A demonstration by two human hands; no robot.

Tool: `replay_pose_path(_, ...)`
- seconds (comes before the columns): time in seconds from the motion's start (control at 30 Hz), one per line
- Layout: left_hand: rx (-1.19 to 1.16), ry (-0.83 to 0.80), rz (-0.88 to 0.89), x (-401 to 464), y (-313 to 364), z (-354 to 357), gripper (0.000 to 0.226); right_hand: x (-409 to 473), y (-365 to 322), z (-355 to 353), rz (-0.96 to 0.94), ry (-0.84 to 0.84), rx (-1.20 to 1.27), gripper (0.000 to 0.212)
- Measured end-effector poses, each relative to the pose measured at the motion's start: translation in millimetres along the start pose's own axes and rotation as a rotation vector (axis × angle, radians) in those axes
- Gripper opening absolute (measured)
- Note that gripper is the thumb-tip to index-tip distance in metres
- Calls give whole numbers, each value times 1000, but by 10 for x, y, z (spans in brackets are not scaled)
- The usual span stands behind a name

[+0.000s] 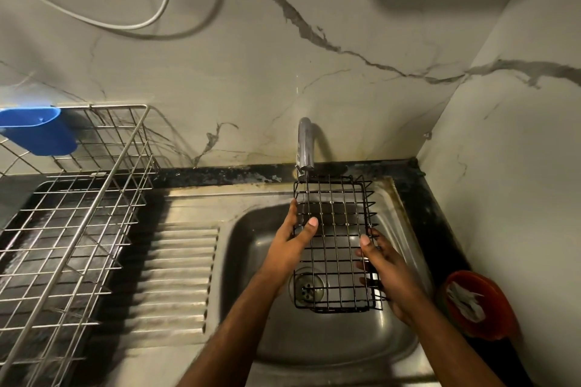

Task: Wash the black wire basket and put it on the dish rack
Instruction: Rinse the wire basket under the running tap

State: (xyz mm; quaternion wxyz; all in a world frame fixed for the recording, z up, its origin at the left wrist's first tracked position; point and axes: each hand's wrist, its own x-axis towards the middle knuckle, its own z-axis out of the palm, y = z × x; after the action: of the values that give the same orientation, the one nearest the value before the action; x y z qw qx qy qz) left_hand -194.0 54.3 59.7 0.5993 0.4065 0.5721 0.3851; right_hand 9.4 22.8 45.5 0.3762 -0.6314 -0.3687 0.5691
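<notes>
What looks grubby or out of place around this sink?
The ledge behind the sink is stained and blotchy, with brownish marks by the tap. A white cable loops loosely across the wall. The black wire basket itself looks undamaged.

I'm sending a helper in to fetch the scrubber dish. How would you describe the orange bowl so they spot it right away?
Start at the steel sink under the tap. Follow its right rim to the dark counter in the corner by the side wall. The orange bowl sits there, past the right hand, round, with something white and crumpled inside; it is the only orange thing in view.
</notes>
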Motion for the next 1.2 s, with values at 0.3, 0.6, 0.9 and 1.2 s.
replay_pose_path(0.3, 9, -16, 6, 88, -11, -124, 88, 36, -87, 76, 6, -14, -38, 86)
replay_pose_path(0.6, 18, 2, 10, 120, -24, -209, 99, 22, -182, 146, -9, -31, -53, 86)
replay_pose_path(0.9, 6, 26, 25, 65, -56, -245, 88, 15, -182, 186, -20, -36, -67, 85)
replay_pose_path(1.2, -40, 50, 22, -11, -49, -292, 85, -8, -181, 254, -22, -48, -82, 84)
